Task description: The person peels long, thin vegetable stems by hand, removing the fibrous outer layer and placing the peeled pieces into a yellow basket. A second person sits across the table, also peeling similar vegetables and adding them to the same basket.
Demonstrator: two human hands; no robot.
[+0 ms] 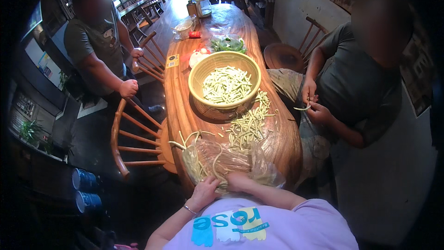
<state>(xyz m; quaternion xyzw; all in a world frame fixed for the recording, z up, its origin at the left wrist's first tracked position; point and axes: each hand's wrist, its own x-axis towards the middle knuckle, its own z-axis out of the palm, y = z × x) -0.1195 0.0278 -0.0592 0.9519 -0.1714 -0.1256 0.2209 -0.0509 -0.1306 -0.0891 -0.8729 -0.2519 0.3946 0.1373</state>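
Note:
A clear plastic bag [217,155] lies at the near end of the wooden table, with long pale-green string beans [199,150] in it and poking out on its left. My left hand [205,191], a bracelet on its wrist, grips the bag's near-left edge with bent fingers. My right hand [237,182] reaches into the bag's near side, its fingers hidden by plastic and beans. Just beyond the bag, snapped bean pieces [247,127] lie in a loose heap. Past them stands a yellow woven basket [197,93] holding many more cut pieces.
A co-worker on the right holds a bean [302,108] in both hands. Another person stands at left, hands on a wooden chair [119,134]. Farther up the table [185,115] are a bag of green vegetables [227,44], a red can [194,34] and a bagged bowl [184,28].

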